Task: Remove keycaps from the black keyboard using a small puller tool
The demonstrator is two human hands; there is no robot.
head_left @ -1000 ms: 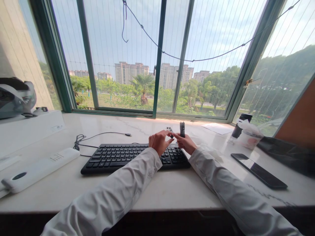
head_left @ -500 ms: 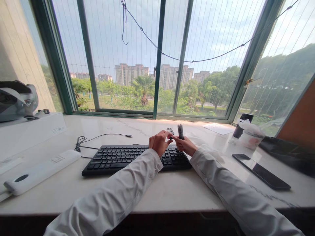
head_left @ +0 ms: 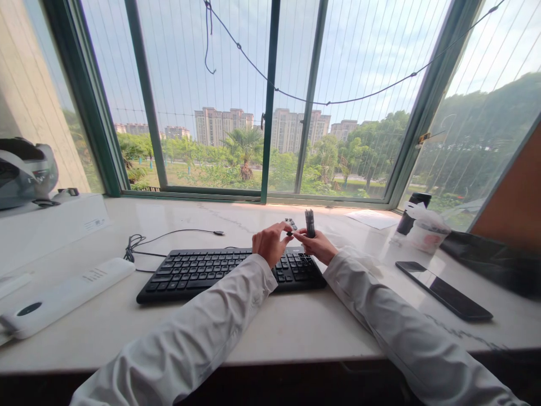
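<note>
My left hand (head_left: 270,243) is closed in a pinch above the right part of the black keyboard (head_left: 192,273), with a small black keycap (head_left: 289,233) between thumb and forefinger. Beside it, my right hand (head_left: 320,245) is wrapped round a dark brush (head_left: 310,223), held upright with its bristly end on top. The right forefinger reaches across to the keycap and seems to touch it. Just behind the fingers lie several loose dark keycaps (head_left: 291,223) on the white counter (head_left: 296,332). Part of the number pad is hidden by the hands and sleeves.
A coiled black cable (head_left: 135,243) lies behind the keyboard's left end. Further left are a white power strip (head_left: 76,293) and a white box (head_left: 76,217). To the right are a phone (head_left: 443,290), a bagged cup (head_left: 426,228) and a black tumbler (head_left: 412,213).
Both hands stay together over the keyboard's right side, with the left fingers shifting slightly round the keycap. The whole view has moved a little to the left.
</note>
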